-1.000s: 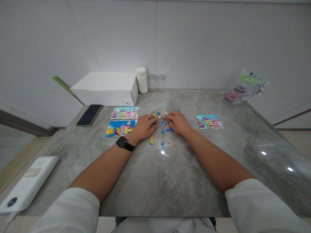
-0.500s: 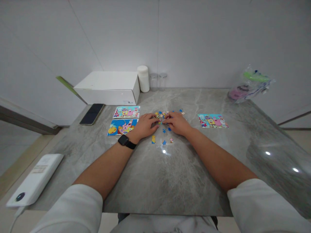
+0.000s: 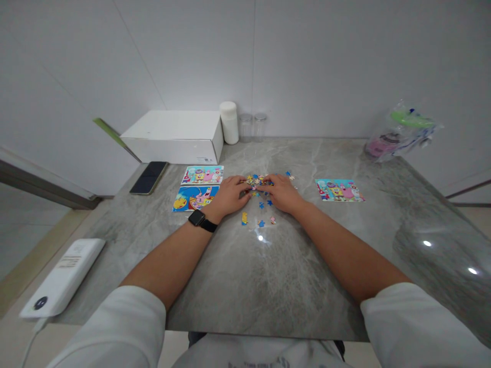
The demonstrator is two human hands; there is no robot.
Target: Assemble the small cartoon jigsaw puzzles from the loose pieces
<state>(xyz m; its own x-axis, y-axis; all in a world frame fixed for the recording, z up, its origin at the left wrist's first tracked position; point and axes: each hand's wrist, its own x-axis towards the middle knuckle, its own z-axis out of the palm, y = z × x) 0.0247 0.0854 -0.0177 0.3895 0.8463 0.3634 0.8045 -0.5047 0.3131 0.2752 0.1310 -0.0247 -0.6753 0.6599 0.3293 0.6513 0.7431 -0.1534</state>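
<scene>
- Grey marble tabletop (image 3: pixel 268 276) fills the view below a plain white wall; both forearms reach forward over it from white sleeves.
- Left hand (image 3: pixel 229 195) and right hand (image 3: pixel 282 192) lie palm down close together, fingertips nearly meeting over a small heap of loose puzzle pieces (image 3: pixel 258 180); whether either hand pinches a piece I cannot tell, as the fingers cover the spot.
- A few stray pieces (image 3: pixel 260 221) lie just nearer the body than the hands, between the wrists; a black watch (image 3: pixel 197 219) sits on the left wrist.
- The pieces look tiny, flat and brightly printed in blue, yellow and pink; I judge them light and apt to slide on the polished stone.
- Handling them well, in my judgement, calls for spreading the heap flat with light fingertip pressure, turning printed faces up, and keeping the wrists low so no piece is swept off.
- Left of the left hand lie two picture cards (image 3: pixel 199 185), one above the other; right of the right hand, well apart, lies a third card (image 3: pixel 339 190).
- Beyond the left hand stand a white box (image 3: pixel 176 135), a white jar (image 3: pixel 229 122) and a dark phone (image 3: pixel 149 177); a plastic bag (image 3: pixel 401 133) sits far right; a white device (image 3: pixel 63 277) rests near the left elbow.
</scene>
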